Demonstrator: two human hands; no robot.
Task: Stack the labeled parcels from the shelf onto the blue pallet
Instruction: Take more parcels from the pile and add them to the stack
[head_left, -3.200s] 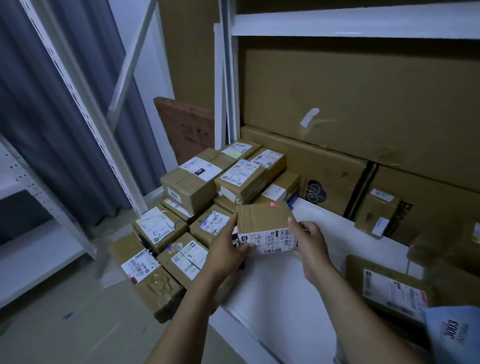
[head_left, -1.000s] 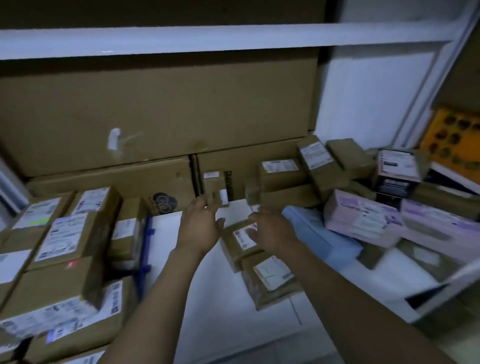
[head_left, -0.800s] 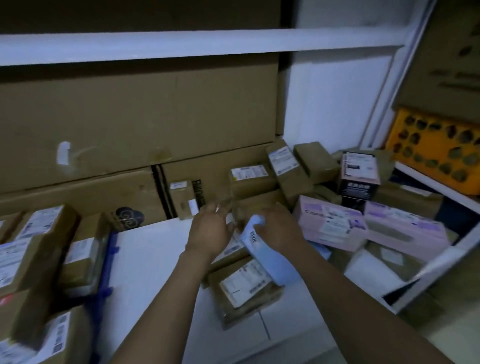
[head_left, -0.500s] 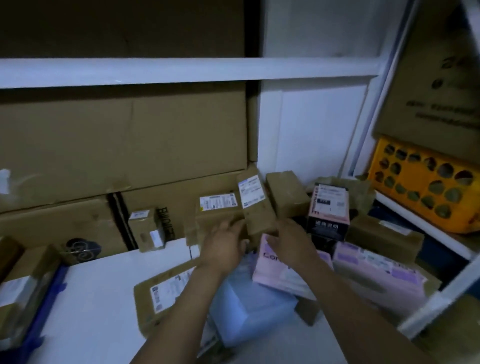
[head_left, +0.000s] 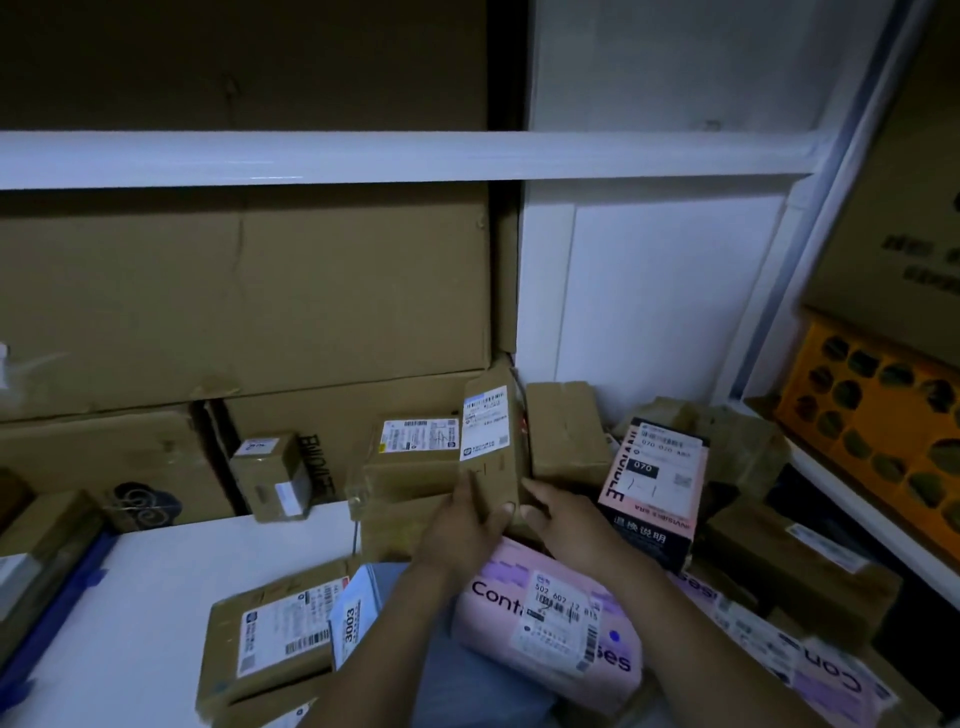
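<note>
A tall brown labeled parcel (head_left: 491, 441) leans tilted against the big cartons at the back of the white shelf (head_left: 156, 597). My left hand (head_left: 462, 530) holds its lower left face, thumb under the bottom corner. My right hand (head_left: 563, 519) holds its lower right side. Around it lie a brown parcel with a label (head_left: 415, 452), a plain brown box (head_left: 566, 431), a black and pink box (head_left: 654, 478) and a pink box (head_left: 545, 618). A strip of the blue pallet (head_left: 52, 597) shows at far left, with a brown parcel (head_left: 36, 540) on it.
A flat brown parcel (head_left: 270, 629) and a pale blue bag (head_left: 363, 618) lie at the shelf's front. A small brown box (head_left: 270, 478) stands at the back. Large cartons (head_left: 234, 312) line the rear. A yellow crate (head_left: 883, 410) sits on the right-hand shelf.
The view has swung right, away from the pallet stack. Both hands passed over the flat parcel, the blue bag and the pink box, then reached back to the tilted brown parcel.
</note>
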